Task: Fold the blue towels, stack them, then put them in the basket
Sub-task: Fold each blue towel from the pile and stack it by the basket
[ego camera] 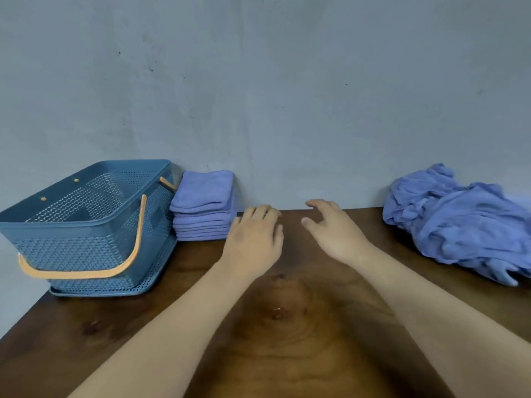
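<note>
A basket (86,245) stands at the far left of the tabletop (287,354), its handle (86,272) hanging down the near side; a stack of folded towels (204,208) sits just to its right, backed against the wall (258,81); a heap of loose towels (459,225) lies at the far right, well apart from the stack; between them, the left hand (254,239) is just beside the stack and the right hand (333,228) near it, both over the tabletop's far middle, fingers loose.

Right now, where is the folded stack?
Head view, left of centre: the folded stack sits by the wall, between the basket and the left hand.
</note>
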